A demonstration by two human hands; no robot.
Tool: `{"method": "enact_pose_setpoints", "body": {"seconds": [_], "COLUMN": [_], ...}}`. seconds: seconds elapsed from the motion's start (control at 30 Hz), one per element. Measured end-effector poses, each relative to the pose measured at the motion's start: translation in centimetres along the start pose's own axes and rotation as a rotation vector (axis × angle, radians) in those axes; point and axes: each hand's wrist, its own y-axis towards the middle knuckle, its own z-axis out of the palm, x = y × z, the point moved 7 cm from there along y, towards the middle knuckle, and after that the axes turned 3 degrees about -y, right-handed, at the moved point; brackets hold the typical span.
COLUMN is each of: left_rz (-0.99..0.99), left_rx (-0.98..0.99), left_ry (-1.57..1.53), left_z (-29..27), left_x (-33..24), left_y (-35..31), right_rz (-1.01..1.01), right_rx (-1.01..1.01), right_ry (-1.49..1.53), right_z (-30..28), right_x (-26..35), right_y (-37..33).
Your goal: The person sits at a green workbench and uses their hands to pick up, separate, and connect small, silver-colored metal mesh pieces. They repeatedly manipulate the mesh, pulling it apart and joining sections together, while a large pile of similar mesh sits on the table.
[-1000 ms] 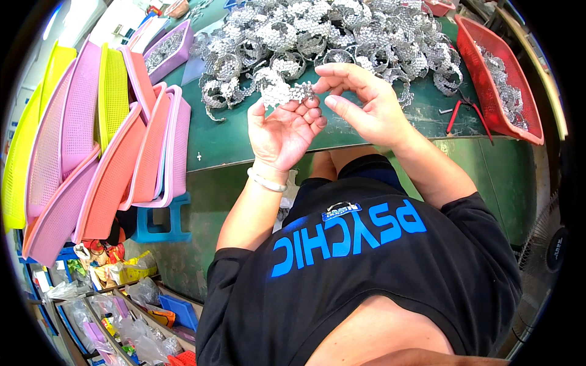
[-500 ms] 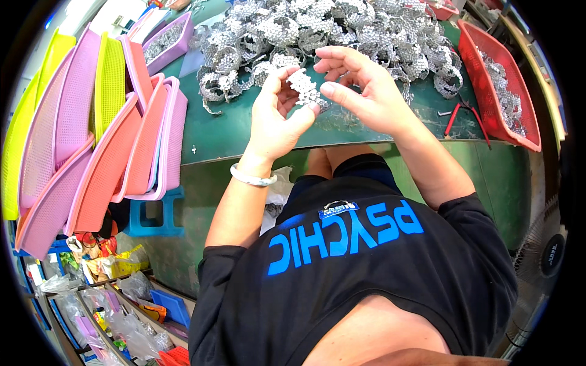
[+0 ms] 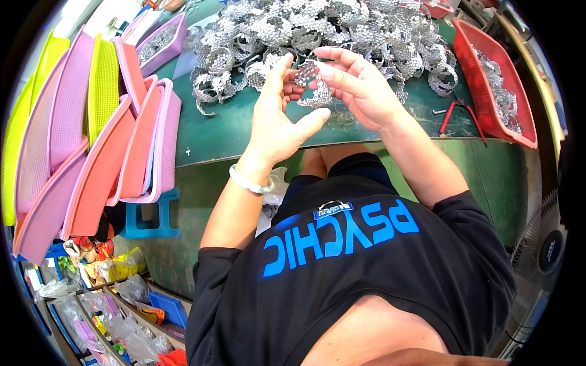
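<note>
A curled strip of silver, scale-like metal links (image 3: 320, 96) hangs above the near part of the green table (image 3: 223, 137). My right hand (image 3: 369, 97) pinches its upper end between thumb and fingers. Close on the other side is my left hand (image 3: 273, 125), open, its thumb stretched away from the fingers. Some of its fingertips are partly behind the strip; whether they touch it I cannot tell. Just beyond both hands lies a large heap of similar silver link strips (image 3: 268, 30).
Red-handled pliers (image 3: 450, 116) lie at right beside a red basket (image 3: 525, 116) holding silver pieces. A purple basket (image 3: 174, 46) with silver pieces stands at far left. Stacked colored baskets (image 3: 101, 165) crowd the left, near a blue stool (image 3: 162, 224). A fan (image 3: 549, 250) stands at right.
My left hand has opened from the strip, its thumb moving away. My right hand has closed in and now pinches the strip, which has turned and hangs in a curl.
</note>
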Motion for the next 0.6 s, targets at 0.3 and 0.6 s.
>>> {"method": "enact_pose_setpoints", "body": {"seconds": [0.3,0.6], "left_rz": [-0.049,-0.064], "left_rx": [-0.071,-0.112], "left_ry": [-0.027,0.123], "left_z": [-0.4,-0.7], "left_x": [1.1,0.4], "left_y": [-0.2,-0.2], "right_rz": [0.114,0.187], "right_rx": [-0.024,-0.013], "right_ry": [0.194,0.278], "right_z": [0.1,0.2], "right_x": [-1.1,-1.5], "right_y": [-0.4,-0.8]}}
